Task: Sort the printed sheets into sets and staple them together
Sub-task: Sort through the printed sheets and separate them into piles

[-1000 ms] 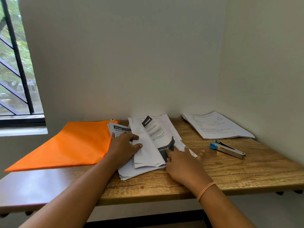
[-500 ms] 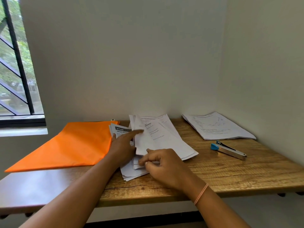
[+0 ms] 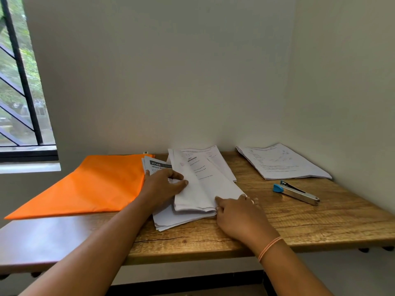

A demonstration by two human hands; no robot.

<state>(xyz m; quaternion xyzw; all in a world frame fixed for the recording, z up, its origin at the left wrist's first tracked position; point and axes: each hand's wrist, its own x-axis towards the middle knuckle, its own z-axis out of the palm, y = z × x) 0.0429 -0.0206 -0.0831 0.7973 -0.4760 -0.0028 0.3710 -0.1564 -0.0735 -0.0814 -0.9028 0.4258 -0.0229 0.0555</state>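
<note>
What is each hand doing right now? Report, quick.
Left hand: open, pressing on the stack of sheets.
Right hand: at the stack's right edge; grip cannot be told.

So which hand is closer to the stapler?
Right. The right hand sits at the right edge of the pile of sheets, with the stapler apart to its right; the left hand rests on the pile's left side, farther away.

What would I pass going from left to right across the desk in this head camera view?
orange folder → left hand → pile of printed sheets → right hand → stapler. The separate stack behind the stapler overlaps it sideways, so it is left out.
</note>
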